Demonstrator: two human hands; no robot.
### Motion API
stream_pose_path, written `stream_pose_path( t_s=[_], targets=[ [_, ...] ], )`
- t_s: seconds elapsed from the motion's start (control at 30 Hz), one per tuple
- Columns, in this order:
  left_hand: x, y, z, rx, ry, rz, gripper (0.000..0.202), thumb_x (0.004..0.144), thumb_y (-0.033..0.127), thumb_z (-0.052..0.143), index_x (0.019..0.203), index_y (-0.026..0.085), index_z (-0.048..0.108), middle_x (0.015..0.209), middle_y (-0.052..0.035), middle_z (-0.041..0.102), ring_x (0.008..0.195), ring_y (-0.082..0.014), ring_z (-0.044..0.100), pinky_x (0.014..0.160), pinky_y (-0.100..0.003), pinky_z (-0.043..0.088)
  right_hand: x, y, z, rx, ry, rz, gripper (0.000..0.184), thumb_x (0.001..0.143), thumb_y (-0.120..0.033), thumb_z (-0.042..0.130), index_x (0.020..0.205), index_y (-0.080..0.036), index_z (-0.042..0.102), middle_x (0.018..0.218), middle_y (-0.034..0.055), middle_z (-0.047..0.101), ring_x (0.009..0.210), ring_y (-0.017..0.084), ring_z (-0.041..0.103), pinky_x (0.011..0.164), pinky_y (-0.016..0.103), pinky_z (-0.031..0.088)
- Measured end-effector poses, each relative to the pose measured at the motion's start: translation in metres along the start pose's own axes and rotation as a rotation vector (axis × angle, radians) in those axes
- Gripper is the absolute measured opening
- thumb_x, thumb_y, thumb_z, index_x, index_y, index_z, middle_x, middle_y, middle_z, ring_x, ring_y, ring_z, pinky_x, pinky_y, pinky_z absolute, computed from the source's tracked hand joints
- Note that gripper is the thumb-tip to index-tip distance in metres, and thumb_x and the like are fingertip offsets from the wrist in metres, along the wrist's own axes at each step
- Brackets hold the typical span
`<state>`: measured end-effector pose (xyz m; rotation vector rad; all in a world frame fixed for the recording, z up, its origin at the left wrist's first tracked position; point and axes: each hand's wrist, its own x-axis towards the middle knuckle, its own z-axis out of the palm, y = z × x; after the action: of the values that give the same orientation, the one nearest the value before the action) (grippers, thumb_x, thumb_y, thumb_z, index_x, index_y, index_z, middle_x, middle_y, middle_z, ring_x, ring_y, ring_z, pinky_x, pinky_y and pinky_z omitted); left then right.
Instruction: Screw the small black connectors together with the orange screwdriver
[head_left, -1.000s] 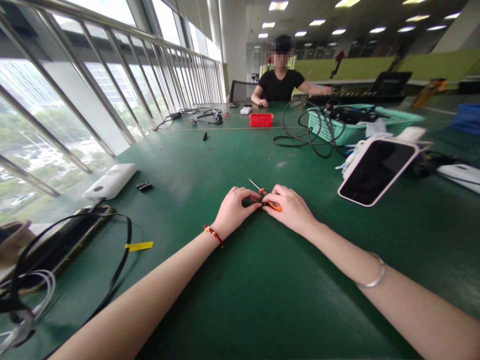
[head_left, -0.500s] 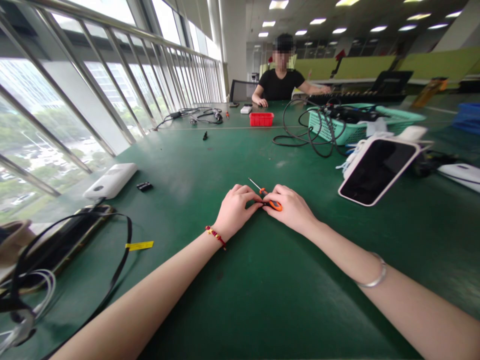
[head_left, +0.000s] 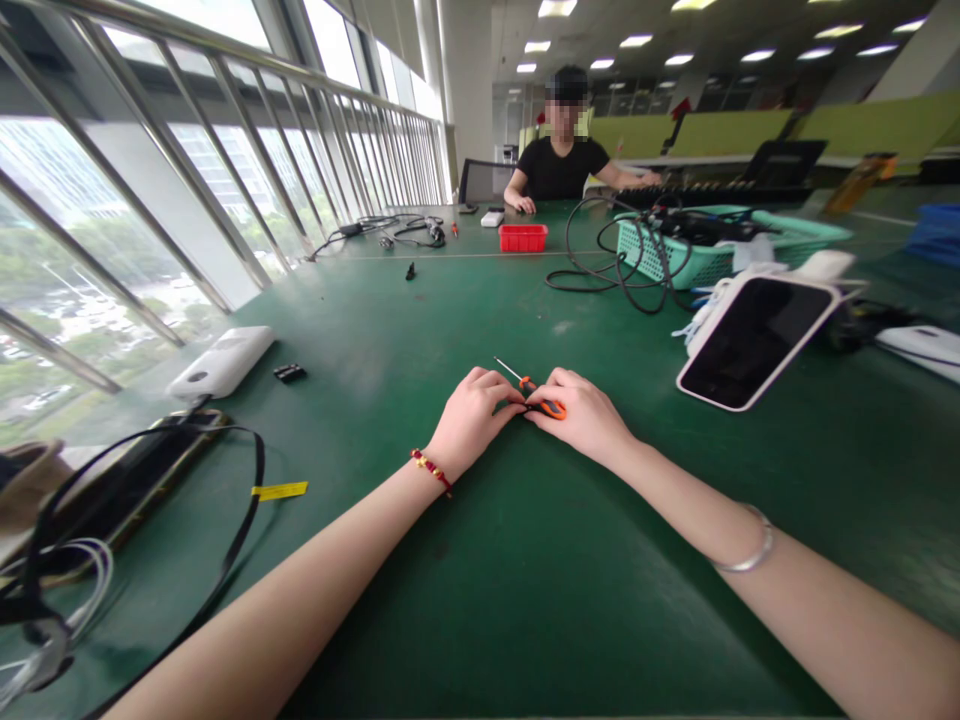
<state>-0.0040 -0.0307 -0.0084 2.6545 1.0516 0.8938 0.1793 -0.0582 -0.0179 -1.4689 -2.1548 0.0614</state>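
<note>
Both hands rest together on the green table (head_left: pixel 465 600) at its middle. My right hand (head_left: pixel 585 415) is closed around the orange handle of a small screwdriver (head_left: pixel 541 400), whose thin metal shaft points away to the upper left. My left hand (head_left: pixel 471 418) has its fingers curled and pinched against the screwdriver's handle end; a small dark piece between the fingertips is too hidden to name. A red bead bracelet sits on my left wrist and a silver bangle on my right forearm.
A white device (head_left: pixel 222 362) and a small black part (head_left: pixel 289 373) lie at left, with black cables (head_left: pixel 150 470) and a yellow tag (head_left: pixel 279 491). A white tablet-like screen (head_left: pixel 754 340), teal basket (head_left: pixel 705 255) and red bin (head_left: pixel 523 238) stand farther off. A person in black sits at the far end.
Almost nothing moved. My two hands shifted very slightly on the screwdriver, the left fingers curling a little closer to the handle.
</note>
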Motion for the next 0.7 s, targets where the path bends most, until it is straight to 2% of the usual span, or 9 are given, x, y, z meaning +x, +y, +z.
stream_pose_path(
  t_s=[0.17, 0.3, 0.5, 0.7],
  targets=[
    [0.002, 0.000, -0.007, 0.136, -0.080, 0.097, 0.016, 0.088, 0.026, 0.057, 0.086, 0.016, 0.070, 0.089, -0.0056, 0.068, 0.086, -0.0198, 0.054, 0.081, -0.033, 0.048, -0.002, 0.000, -0.002, 0.012, 0.009, -0.003, 0.012, 0.080, -0.029, 0.064, 0.087, -0.022, 0.070, 0.082, 0.0033, 0.055, 0.080, 0.017, 0.055, 0.071, 0.029, 0.043],
    [0.002, 0.001, -0.012, 0.185, -0.099, 0.154, 0.017, 0.088, 0.026, 0.056, 0.093, 0.017, 0.070, 0.088, -0.0064, 0.067, 0.086, -0.0199, 0.055, 0.080, -0.033, 0.048, -0.004, -0.001, -0.004, 0.046, 0.047, -0.027, 0.013, 0.081, -0.029, 0.062, 0.088, -0.021, 0.069, 0.084, 0.0029, 0.055, 0.077, 0.015, 0.055, 0.069, 0.028, 0.043],
    [-0.001, -0.005, -0.010, 0.098, -0.064, 0.157, 0.018, 0.088, 0.028, 0.056, 0.093, 0.021, 0.072, 0.088, -0.0051, 0.068, 0.086, -0.0185, 0.055, 0.079, -0.032, 0.047, -0.006, 0.001, -0.006, 0.090, 0.117, -0.059, 0.013, 0.081, -0.031, 0.061, 0.088, -0.022, 0.069, 0.083, 0.0022, 0.055, 0.075, 0.014, 0.056, 0.070, 0.027, 0.043],
    [-0.002, -0.007, -0.007, 0.025, -0.036, 0.149, 0.020, 0.087, 0.027, 0.056, 0.091, 0.021, 0.074, 0.086, -0.0056, 0.068, 0.084, -0.0180, 0.056, 0.078, -0.031, 0.049, -0.006, 0.003, -0.005, 0.132, 0.110, -0.059, 0.015, 0.081, -0.032, 0.062, 0.088, -0.021, 0.069, 0.083, 0.0018, 0.054, 0.074, 0.013, 0.056, 0.068, 0.025, 0.043]
  ],
)
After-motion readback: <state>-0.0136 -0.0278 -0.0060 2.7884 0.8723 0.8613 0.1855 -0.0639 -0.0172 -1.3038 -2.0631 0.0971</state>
